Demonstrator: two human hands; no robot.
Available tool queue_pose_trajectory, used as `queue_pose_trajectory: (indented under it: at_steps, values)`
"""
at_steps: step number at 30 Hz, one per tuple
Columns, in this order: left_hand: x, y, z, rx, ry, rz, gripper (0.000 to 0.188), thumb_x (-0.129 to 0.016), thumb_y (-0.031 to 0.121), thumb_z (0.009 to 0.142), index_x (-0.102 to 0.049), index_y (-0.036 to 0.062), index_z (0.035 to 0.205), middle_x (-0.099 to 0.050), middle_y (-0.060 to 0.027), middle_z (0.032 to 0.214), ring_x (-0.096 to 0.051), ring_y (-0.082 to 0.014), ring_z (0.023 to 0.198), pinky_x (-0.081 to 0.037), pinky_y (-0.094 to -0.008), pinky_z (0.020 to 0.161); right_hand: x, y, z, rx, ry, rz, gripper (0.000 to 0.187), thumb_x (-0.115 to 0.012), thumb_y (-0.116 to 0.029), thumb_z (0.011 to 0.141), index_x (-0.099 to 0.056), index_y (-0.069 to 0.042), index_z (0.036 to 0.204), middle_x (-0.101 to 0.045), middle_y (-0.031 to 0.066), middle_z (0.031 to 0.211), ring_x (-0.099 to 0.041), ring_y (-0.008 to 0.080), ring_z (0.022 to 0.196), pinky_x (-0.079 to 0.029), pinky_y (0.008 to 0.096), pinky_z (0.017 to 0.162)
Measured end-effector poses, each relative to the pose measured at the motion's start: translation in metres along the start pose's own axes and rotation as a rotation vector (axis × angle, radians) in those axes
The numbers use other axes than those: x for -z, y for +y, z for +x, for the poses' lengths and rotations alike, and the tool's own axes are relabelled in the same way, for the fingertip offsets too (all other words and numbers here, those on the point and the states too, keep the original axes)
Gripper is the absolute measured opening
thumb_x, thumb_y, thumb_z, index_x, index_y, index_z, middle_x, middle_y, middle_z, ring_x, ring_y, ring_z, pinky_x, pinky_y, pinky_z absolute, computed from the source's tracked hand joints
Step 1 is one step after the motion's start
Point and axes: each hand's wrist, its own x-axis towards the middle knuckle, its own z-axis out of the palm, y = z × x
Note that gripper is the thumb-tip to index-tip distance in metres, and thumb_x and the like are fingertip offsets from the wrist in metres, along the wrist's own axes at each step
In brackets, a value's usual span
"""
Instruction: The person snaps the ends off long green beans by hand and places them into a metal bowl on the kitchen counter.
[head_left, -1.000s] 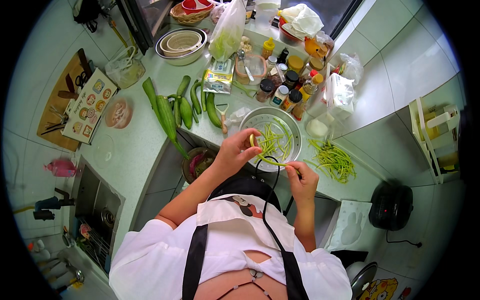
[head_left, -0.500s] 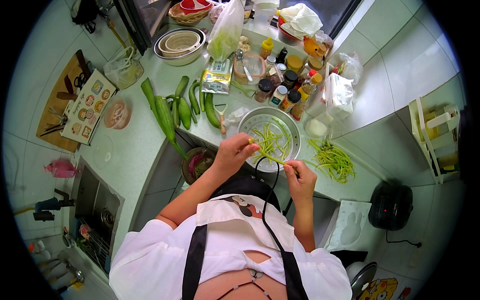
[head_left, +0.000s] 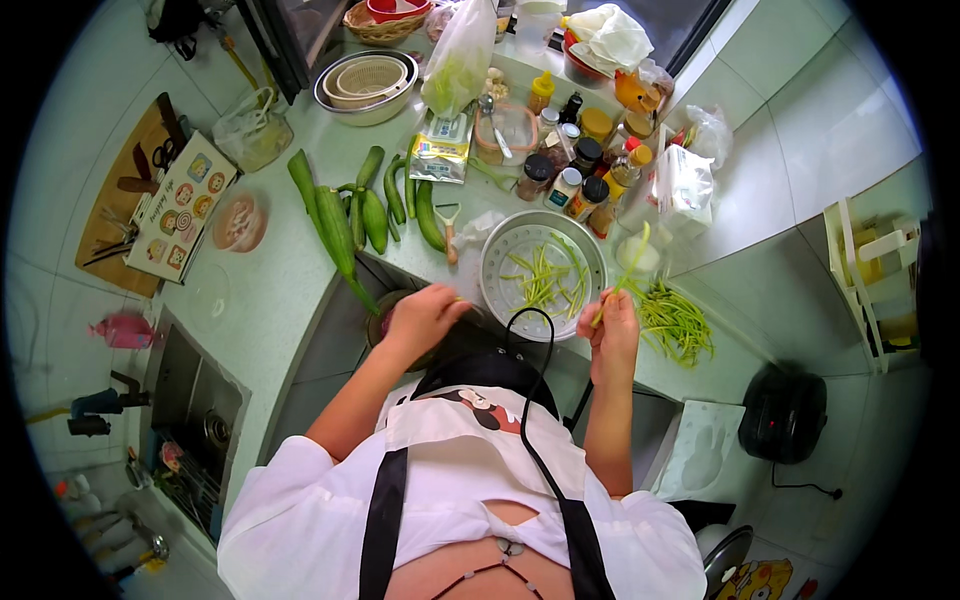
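In my right hand (head_left: 612, 335), near the right rim of a perforated metal basin (head_left: 491, 262), is a long thin green stem (head_left: 632, 262), upright and pinched between the fingers. Short pieces of green stem (head_left: 545, 285) lie in the basin. My left hand (head_left: 425, 318) is closed to the basin's left, above a waste bin (head_left: 378, 325) that it partly covers. A tiny pale bit shows at its fingertips, too small to name. Beside my right hand lies a pile of whole green stems (head_left: 678, 325) on the counter.
Long green gourds (head_left: 335, 230) and a peeler (head_left: 450, 235) lie left of the basin. Seasoning jars (head_left: 565, 185) crowd the back, near a tissue pack (head_left: 685, 190). A sink (head_left: 200, 390) is at the left, a black appliance (head_left: 782, 412) at the right. A black cable (head_left: 550, 350) hangs before me.
My hands have moved apart from over the basin: the left toward the bin, the right toward the pile. The stem stretched between them is now upright in the right hand alone.
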Motion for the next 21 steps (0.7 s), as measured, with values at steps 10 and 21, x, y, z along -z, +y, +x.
queue_pose_trajectory:
  at_steps: [10,21]
  values:
    - [-0.008,-0.106,-0.055,0.447,-0.119,0.394,0.024,-0.064,0.033,0.08,-0.062,0.0091,0.082,-0.062,-0.0095,0.085,-0.062,-0.0317,0.077,-0.049,-0.0424,0.065,0.0,0.015,0.006,-0.004,-0.08,0.156,0.012,-0.055,-0.015,0.092,-0.059,-0.005,0.098,-0.057,-0.0015,0.082,-0.053,0.0059,0.069,-0.045,0.0203,0.066]
    - [0.003,-0.045,-0.005,0.204,-0.152,0.112,0.018,-0.061,0.025,0.083,-0.066,0.0084,0.09,-0.062,-0.0117,0.086,-0.061,-0.0315,0.082,-0.048,-0.0397,0.07,-0.005,0.022,0.002,0.049,-0.089,-0.049,0.014,-0.059,-0.014,0.09,-0.062,-0.003,0.099,-0.055,-0.0027,0.076,-0.048,0.0053,0.068,-0.039,0.0194,0.063]
